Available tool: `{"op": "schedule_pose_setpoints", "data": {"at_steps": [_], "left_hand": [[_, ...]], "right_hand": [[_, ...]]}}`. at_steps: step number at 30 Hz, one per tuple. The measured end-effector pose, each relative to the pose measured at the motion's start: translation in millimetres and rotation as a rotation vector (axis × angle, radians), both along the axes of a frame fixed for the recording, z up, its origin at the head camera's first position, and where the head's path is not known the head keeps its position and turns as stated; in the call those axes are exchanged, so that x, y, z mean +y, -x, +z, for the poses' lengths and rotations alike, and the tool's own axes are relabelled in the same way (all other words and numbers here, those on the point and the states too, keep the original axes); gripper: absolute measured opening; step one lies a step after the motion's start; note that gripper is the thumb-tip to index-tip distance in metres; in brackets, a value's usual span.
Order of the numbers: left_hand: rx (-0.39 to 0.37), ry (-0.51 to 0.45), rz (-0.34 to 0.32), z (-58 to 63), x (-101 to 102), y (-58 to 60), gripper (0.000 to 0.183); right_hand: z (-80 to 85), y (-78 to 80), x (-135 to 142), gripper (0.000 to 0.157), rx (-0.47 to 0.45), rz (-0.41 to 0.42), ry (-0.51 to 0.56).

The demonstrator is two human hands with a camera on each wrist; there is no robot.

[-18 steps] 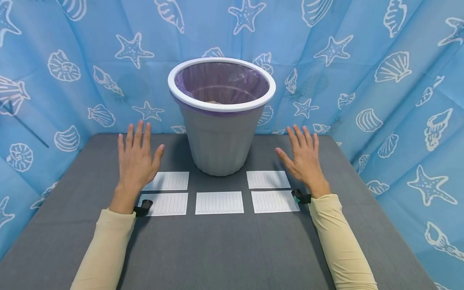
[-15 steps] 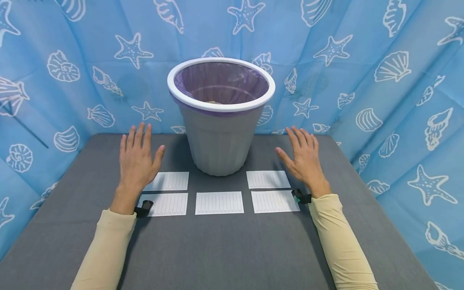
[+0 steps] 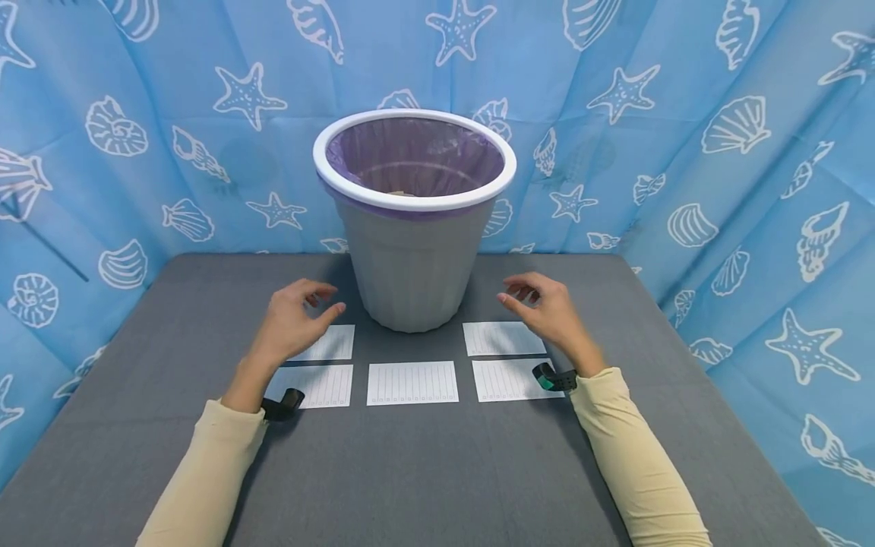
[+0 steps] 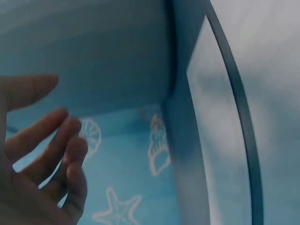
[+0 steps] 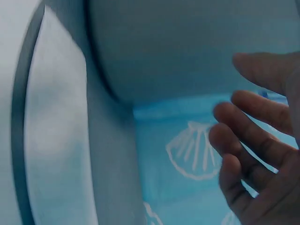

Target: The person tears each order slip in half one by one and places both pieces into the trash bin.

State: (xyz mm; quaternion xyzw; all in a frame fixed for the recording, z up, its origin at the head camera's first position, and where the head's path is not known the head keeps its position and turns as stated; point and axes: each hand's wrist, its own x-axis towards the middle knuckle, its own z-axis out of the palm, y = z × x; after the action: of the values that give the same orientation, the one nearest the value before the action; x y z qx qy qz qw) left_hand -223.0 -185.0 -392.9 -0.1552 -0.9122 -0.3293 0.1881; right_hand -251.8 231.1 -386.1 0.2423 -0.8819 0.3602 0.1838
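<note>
In the head view a grey bin [image 3: 413, 266] with a white rim and purple liner stands at the back middle. White lined cards lie before it: a back left card [image 3: 335, 343], a front left card [image 3: 321, 386], a middle card [image 3: 413, 383], a back right card [image 3: 504, 339] and a front right card [image 3: 506, 380]. My left hand [image 3: 290, 323] is over the left cards, fingers loosely bent toward the bin, holding nothing. Opposite it, my right hand [image 3: 550, 310] is by the back right card, also bent and holding nothing. Both wrist views show the thumb apart from the fingers.
A grey cloth [image 3: 437, 471] covers the table. Behind it and at both sides hangs a blue curtain [image 3: 260, 175] with white shells and starfish. A small tan piece [image 3: 402, 193] shows inside the bin. Each wrist wears a black strap [image 3: 282, 406].
Both hands have drawn inward toward the bin and slightly nearer the front. Their fingers, spread and straight before, are now loosely bent. Bin and cards stay in place.
</note>
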Motion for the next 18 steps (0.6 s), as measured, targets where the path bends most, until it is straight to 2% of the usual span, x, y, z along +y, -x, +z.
{"op": "schedule_pose_setpoints", "data": {"at_steps": [5,9,12,15,18], "left_hand": [[-0.157,-0.049,-0.197,-4.1,15,-1.7,0.031],[-0.269,-0.028,-0.332,-10.0,31,-3.5,0.038],[-0.358,0.012,-0.387,-13.1,42,-6.9,0.045],[-0.432,0.062,-0.412,-14.8,51,-10.0,0.051],[-0.474,0.109,-0.433,-17.0,55,-11.2,0.054]], "right_hand": [[-5.4,-4.9,-17,0.027,-0.196,0.106,0.047],[-7.7,-12.2,-35,0.027,-0.305,0.201,0.065],[-13.7,-17.0,-49,0.030,-0.365,0.256,0.032],[-23.1,-19.2,-61,0.035,-0.407,0.306,-0.027],[-26.9,-24.1,-71,0.041,-0.425,0.338,-0.105]]}}
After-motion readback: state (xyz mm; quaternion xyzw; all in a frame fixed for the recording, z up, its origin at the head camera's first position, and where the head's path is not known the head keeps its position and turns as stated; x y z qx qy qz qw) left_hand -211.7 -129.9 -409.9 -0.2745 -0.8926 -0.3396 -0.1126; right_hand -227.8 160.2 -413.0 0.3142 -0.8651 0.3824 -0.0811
